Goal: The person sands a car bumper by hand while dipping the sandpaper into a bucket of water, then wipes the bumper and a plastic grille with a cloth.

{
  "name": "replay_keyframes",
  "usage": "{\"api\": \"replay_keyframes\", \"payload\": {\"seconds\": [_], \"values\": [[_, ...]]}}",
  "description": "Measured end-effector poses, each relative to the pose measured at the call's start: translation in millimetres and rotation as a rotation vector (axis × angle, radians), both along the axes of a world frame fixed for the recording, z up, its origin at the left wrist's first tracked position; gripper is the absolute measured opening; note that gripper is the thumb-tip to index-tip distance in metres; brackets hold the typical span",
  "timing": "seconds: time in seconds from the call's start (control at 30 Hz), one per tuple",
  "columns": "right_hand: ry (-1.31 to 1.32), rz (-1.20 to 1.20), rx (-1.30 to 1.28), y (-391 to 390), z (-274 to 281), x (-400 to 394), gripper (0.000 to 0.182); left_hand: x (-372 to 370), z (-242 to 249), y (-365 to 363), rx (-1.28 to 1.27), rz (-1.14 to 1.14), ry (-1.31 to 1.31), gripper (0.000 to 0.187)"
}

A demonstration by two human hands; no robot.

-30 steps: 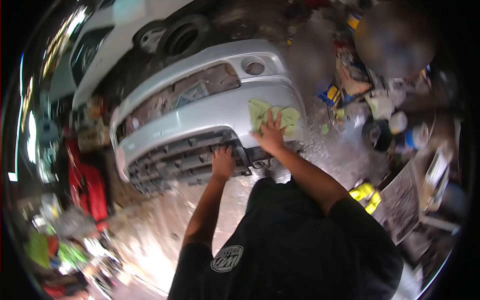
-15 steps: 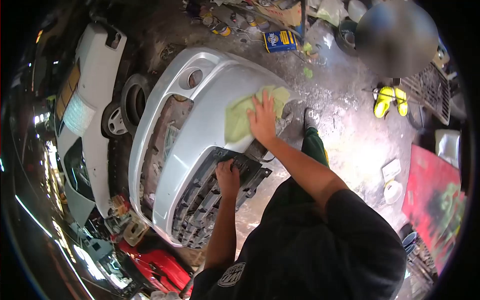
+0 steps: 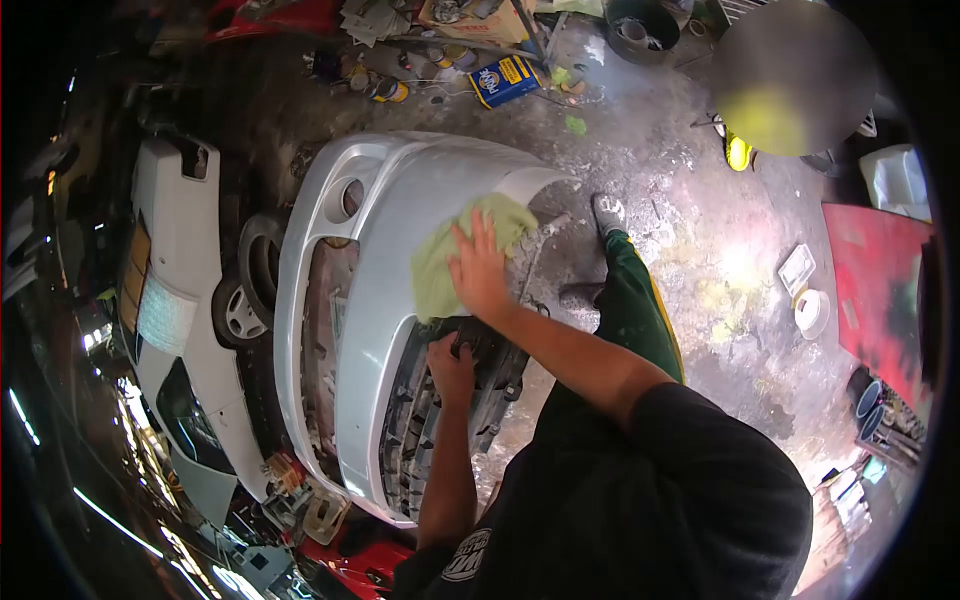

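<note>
A silver-grey car bumper (image 3: 375, 300) stands in front of me, with round and long openings in its face. On its upper surface lies a crumpled light green cloth (image 3: 435, 270). My right hand (image 3: 480, 270) presses flat on this cloth, fingers spread. Just below, my left hand (image 3: 452, 368) has its fingers curled around an edge of the black plastic grille (image 3: 405, 430) set in the bumper. My right forearm covers part of the grille's far end.
A white car (image 3: 185, 260) and a loose tyre (image 3: 262, 265) are at the left. A blue and yellow can (image 3: 503, 82) stands beyond the bumper. A red panel (image 3: 880, 290) and a white round container (image 3: 812, 313) are at the right. A blurred disc hides the upper right.
My right hand and the cloth have slid along the bumper toward the grille, uncovering the bumper's tapered end. My left hand stays on the grille. The whole view has shifted.
</note>
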State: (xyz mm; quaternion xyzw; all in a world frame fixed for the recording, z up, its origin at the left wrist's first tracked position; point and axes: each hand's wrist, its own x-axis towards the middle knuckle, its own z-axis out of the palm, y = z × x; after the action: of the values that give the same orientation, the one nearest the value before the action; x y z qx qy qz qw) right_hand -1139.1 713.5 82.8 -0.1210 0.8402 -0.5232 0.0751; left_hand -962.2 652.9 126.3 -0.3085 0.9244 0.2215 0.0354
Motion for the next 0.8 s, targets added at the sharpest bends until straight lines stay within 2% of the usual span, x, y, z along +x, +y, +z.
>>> {"api": "replay_keyframes", "payload": {"seconds": [0.03, 0.23, 0.33, 0.47, 0.57, 0.67, 0.77, 0.8], "values": [[0.008, -0.087, 0.024, -4, -7, -17, 0.054, 0, 0, 1, 0.008, 0.001, 0.008, 0.027], [-0.488, -0.451, 0.173, -15, -35, -107, 0.056, 2, -3, 4, 0.007, 0.019, 0.03, 0.03], [-0.548, -0.624, 0.15, -14, -101, -137, 0.058, 5, -7, 5, -0.036, 0.022, 0.019, 0.03], [-0.77, -0.727, -0.012, 20, -150, -166, 0.062, 6, -10, 8, -0.051, 0.054, 0.007, 0.031], [-0.756, -0.82, -0.032, 31, -205, -178, 0.058, 3, -2, 11, -0.036, 0.094, -0.069, 0.032], [-0.759, -0.777, -0.076, 52, -314, -193, 0.05, 6, -3, 9, -0.049, 0.093, -0.098, 0.032], [-0.889, -0.377, 0.001, 86, -344, -207, 0.049, 2, -13, 10, -0.038, 0.152, -0.083, 0.032], [-0.729, -0.164, 0.062, 91, -341, -208, 0.045, 4, -12, 13, -0.027, 0.19, -0.086, 0.032]]}}
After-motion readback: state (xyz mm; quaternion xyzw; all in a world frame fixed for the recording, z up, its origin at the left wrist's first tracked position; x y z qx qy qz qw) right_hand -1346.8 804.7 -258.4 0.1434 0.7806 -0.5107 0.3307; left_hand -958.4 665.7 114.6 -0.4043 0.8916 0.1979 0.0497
